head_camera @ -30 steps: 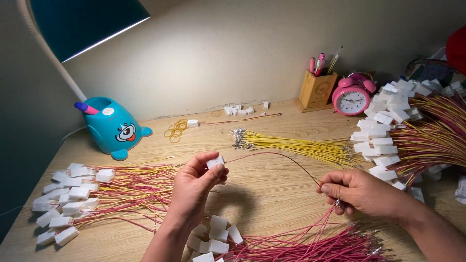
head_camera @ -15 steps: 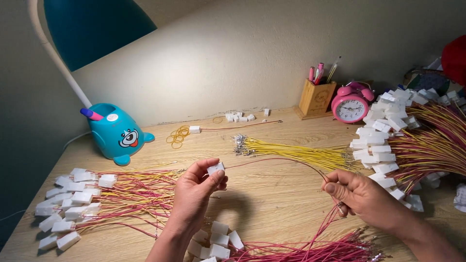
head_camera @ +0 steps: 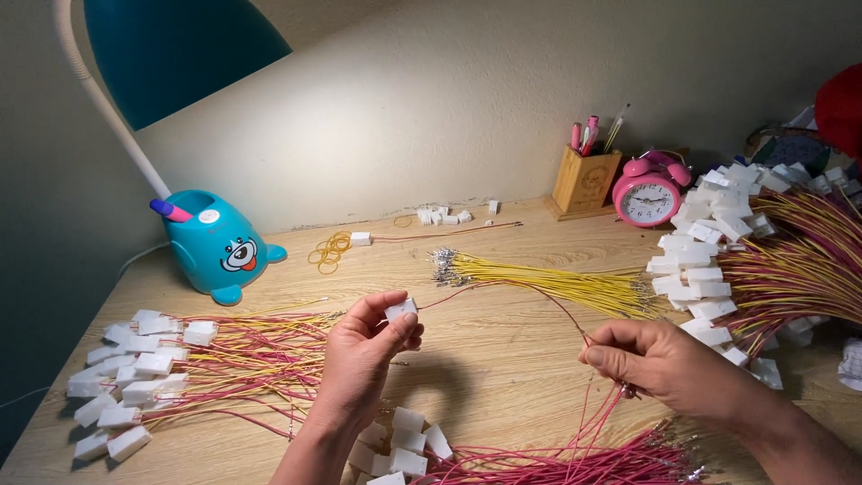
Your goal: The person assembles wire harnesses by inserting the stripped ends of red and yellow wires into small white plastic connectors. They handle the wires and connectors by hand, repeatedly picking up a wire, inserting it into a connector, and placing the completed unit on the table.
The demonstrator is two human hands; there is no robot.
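White connector (head_camera: 400,310) pinched between thumb and fingertips of the left hand (head_camera: 364,359), raised above the middle of the bench (head_camera: 503,359). From the connector, a single red wire (head_camera: 530,292) arcing rightward to the right hand (head_camera: 669,364), fingers there closed around the wire near its far end. Both hands well apart, connector level with the left thumb tip, wire slack between them.

Directly below the connector, at the near edge: a small heap of loose white connectors (head_camera: 404,445), and right of that a bundle of pink-red wires (head_camera: 575,462) fanning under the right hand. Beyond the connector, toward the wall: a bundle of yellow wires (head_camera: 548,283) with bare metal ends pointing left. Left of the connector: a spread of finished red-and-yellow leads with white plugs (head_camera: 153,368). Far right of the connector: a larger pile of the same finished leads (head_camera: 763,251), plugs stacked toward the middle.

Further back from the connector: yellow rubber bands (head_camera: 329,251), one wired plug (head_camera: 361,239) and a few stray white housings (head_camera: 444,216) near the wall. Left and behind: a teal cartoon-faced lamp base (head_camera: 215,247) with white gooseneck and teal shade overhead. Right and behind: a wooden pen holder (head_camera: 585,180) with pink pens, beside a pink twin-bell alarm clock (head_camera: 648,190).

Pale wood-grain bench, plain cream wall, warm lamplight, left side of the room in shadow.
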